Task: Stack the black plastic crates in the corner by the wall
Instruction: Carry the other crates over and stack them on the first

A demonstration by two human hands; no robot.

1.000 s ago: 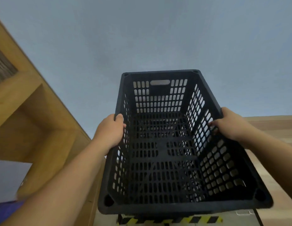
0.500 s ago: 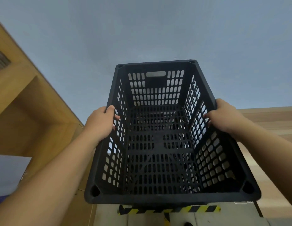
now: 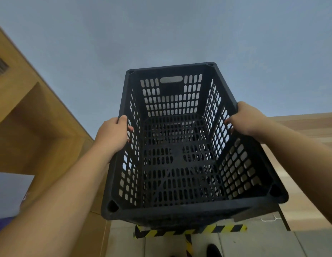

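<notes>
Hands grip a black slotted plastic crate (image 3: pixel 181 145) before a grey-blue wall (image 3: pixel 161 34).
Left hand (image 3: pixel 113 134) and right hand (image 3: pixel 245 117) clasp opposite rims; nothing lies inside the crate.

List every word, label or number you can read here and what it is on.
None can be read.
Crate: no label or lettering shows.
Floor tape: yellow and black stripes only, no words.
Wall and wooden shelf: plain.
</notes>
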